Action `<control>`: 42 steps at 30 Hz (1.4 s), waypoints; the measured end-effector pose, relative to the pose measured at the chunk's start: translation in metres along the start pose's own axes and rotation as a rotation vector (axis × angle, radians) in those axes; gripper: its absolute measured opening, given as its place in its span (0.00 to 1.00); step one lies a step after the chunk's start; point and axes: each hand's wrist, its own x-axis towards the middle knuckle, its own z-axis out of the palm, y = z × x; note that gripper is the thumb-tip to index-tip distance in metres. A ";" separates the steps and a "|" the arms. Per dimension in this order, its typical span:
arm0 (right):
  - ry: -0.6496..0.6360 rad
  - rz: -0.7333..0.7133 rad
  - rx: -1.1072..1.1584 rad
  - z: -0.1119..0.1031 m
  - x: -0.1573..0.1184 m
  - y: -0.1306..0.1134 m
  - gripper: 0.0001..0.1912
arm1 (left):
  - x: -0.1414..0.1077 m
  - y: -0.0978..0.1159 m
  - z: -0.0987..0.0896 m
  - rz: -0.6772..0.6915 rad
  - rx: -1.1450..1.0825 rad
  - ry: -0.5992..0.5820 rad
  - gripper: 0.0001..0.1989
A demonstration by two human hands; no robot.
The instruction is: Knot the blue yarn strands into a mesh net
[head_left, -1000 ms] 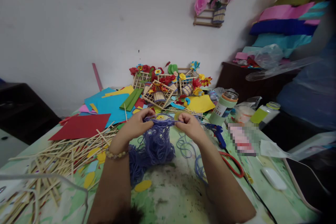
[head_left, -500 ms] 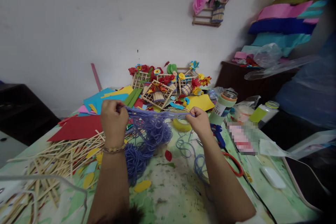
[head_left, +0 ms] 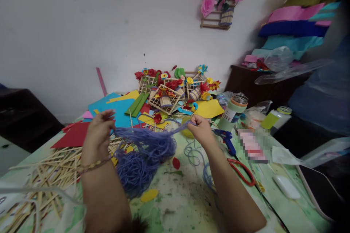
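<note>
A tangled bundle of purple yarn (head_left: 139, 167) lies on the table, with strands stretched up between my two hands. My left hand (head_left: 100, 134) is at the bundle's upper left, its fingers apart, with yarn against the fingertips. Closed in a pinch, my right hand (head_left: 201, 129) grips the other end of the strands. Loose loops of yarn (head_left: 194, 153) trail on the table below my right hand. Partly hidden behind that hand is a yellow ring-shaped roll (head_left: 187, 131).
Thin wooden sticks (head_left: 49, 174) pile up at the left, below a red sheet (head_left: 71, 136). Small stick frames with paper flowers (head_left: 164, 98) stand at the back. To the right are a jar (head_left: 232, 113), a blue glue gun (head_left: 226, 140) and red-handled scissors (head_left: 242, 171).
My left hand has moved left and its fingers have opened. My right hand has shifted slightly left, still pinching. The stretched strands now sag lower and bunch together.
</note>
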 end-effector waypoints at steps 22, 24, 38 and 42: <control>0.050 0.183 0.407 -0.068 0.014 0.008 0.16 | -0.048 0.014 0.114 -0.192 -0.112 -0.942 0.22; 0.023 0.190 0.367 -0.069 0.013 0.009 0.16 | -0.047 0.014 0.113 -0.242 -0.156 -0.843 0.21; 0.172 0.152 0.101 -0.074 0.016 0.016 0.16 | -0.044 0.013 0.100 -0.420 -0.188 -0.811 0.17; -0.334 0.144 -0.220 -0.041 0.005 0.016 0.20 | -0.054 0.016 0.115 -0.211 -0.199 -0.797 0.20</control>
